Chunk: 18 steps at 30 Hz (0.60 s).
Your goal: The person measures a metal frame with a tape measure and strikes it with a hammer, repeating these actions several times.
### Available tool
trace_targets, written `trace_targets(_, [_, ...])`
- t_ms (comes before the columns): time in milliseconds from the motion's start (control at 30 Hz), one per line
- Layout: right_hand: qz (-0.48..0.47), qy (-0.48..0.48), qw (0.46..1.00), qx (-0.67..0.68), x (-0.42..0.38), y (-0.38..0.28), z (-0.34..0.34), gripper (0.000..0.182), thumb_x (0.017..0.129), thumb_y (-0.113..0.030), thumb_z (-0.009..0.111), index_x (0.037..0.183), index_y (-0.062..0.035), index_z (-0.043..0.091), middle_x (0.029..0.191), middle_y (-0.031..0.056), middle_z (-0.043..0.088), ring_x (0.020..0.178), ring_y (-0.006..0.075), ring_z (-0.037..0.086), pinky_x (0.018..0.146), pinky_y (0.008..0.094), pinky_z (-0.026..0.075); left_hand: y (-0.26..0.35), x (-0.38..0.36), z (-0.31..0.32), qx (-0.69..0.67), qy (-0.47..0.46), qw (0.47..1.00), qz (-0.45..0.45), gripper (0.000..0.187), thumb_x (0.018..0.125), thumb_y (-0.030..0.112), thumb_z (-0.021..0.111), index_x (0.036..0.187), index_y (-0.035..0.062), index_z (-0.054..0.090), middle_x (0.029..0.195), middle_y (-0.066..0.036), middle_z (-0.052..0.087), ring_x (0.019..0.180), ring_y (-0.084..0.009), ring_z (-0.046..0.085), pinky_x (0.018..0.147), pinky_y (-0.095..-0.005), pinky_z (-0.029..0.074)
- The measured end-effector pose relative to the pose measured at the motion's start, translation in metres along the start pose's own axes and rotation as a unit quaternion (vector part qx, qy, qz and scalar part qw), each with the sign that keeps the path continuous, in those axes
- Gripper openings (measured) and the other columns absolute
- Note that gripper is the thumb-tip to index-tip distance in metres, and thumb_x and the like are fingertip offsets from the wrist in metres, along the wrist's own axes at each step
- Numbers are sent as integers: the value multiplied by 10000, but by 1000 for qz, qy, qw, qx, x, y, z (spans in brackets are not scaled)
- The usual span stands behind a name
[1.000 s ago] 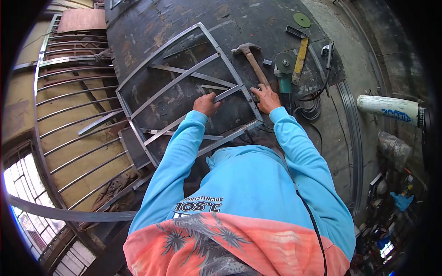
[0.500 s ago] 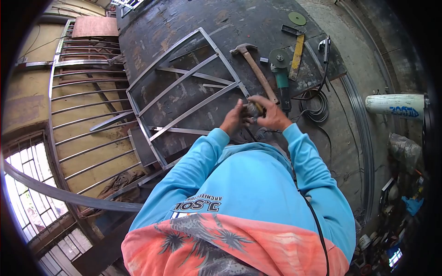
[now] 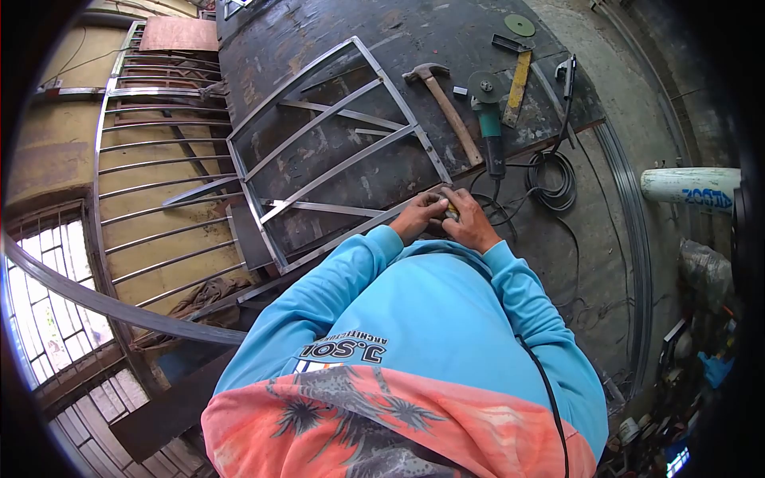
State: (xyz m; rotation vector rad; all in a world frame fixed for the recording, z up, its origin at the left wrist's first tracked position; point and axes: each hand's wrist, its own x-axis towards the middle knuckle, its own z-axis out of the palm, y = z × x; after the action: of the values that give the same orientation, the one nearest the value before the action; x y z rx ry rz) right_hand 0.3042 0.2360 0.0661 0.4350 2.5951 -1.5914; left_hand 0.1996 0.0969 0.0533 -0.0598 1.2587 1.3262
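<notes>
My right hand (image 3: 472, 223) is closed around a small yellow-and-dark object, which looks like a tape measure (image 3: 453, 211), just in front of my belly. Thumb and fingers of my left hand (image 3: 420, 217) are pressed together against it; what they pinch is hidden. Both hands are at the near edge of the dark work table, by the lower right corner of a welded square-tube metal frame (image 3: 400, 104). Beyond them on the table lie a wooden-handled claw hammer (image 3: 454, 121) and a green angle grinder (image 3: 488, 119) with its disc facing up.
A yellow metal strip (image 3: 519, 88), a loose green disc (image 3: 519, 25) and a small pale block (image 3: 460, 91) lie on the table. Coiled black cable (image 3: 552, 182) hangs off its edge. A barred metal panel (image 3: 167, 144) leans left; long metal bars (image 3: 633, 239) lie on the floor at right.
My hands have come closer together and a little lower, their fingers now meeting around the yellow object. The view has shifted slightly; frame, hammer and grinder lie as before.
</notes>
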Motion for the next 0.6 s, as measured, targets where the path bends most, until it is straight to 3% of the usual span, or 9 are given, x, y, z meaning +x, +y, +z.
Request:
trace_targets(33, [0, 0, 1000, -1, -3, 1, -1, 611, 711, -187, 557, 1279, 25, 480, 1202, 236, 520, 1106, 387, 517, 959, 399, 421, 2, -2, -1, -1, -1, 1000, 0, 399, 924, 302, 597, 1199, 25, 515, 1073, -108, 610, 896, -200, 643, 790, -310, 527])
trace_targets(100, [9, -14, 997, 70, -10, 7, -1, 628, 704, -201, 530, 1290, 16, 478, 1211, 213, 533, 1106, 334, 532, 945, 384, 422, 11, -1, -7, 138, -4, 990, -14, 394, 865, 274, 683, 1107, -8, 551, 1005, -129, 627, 837, -213, 658, 743, -324, 544])
trace_targets(167, [32, -21, 991, 126, -19, 29, -5, 587, 738, -210, 537, 1283, 5, 495, 1220, 205, 541, 1117, 318, 534, 951, 370, 420, 6, 16, -27, 132, 6, 991, 17, 368, 832, 230, 722, 1036, -33, 565, 968, -148, 632, 832, -236, 664, 735, -353, 557])
trace_targets(233, [95, -41, 975, 196, -35, 61, -14, 512, 804, -242, 550, 1259, -7, 533, 1221, 187, 567, 1126, 279, 540, 958, 345, 414, 21, 29, -49, 72, 70, 995, 13, 334, 829, 186, 722, 1029, -23, 555, 973, -146, 634, 852, -264, 664, 738, -389, 564])
trace_targets(300, [191, -55, 959, 202, -59, 89, -18, 501, 832, -279, 588, 1240, 11, 553, 1161, 155, 605, 1079, 240, 556, 941, 328, 419, 25, 66, -84, -56, 63, 996, 16, 310, 832, 170, 716, 1024, -6, 548, 976, -142, 637, 849, -275, 661, 760, -405, 564])
trace_targets(333, [246, -58, 948, 193, -68, 93, -21, 524, 829, -294, 620, 1236, 29, 553, 1107, 131, 626, 1035, 224, 570, 923, 321, 427, 35, 75, -89, -85, 65, 994, 20, 295, 833, 159, 715, 1027, 14, 546, 981, -129, 638, 841, -259, 659, 749, -360, 553])
trace_targets(500, [344, -112, 925, 119, -99, 94, -17, 541, 757, -282, 733, 1179, 30, 601, 1060, 148, 661, 928, 212, 622, 840, 321, 477, 53, 113, -93, -60, 129, 990, -3, 351, 830, 210, 727, 1082, 25, 566, 1005, -89, 645, 887, -214, 639, 769, -321, 504])
trace_targets(600, [376, -47, 915, 136, -94, 77, -3, 366, 765, -231, 697, 1021, 31, 678, 956, 148, 692, 866, 206, 637, 796, 316, 477, 53, 121, -85, -79, 153, 985, -4, 383, 825, 250, 735, 1103, 35, 584, 1018, -62, 646, 913, -193, 622, 786, -316, 481])
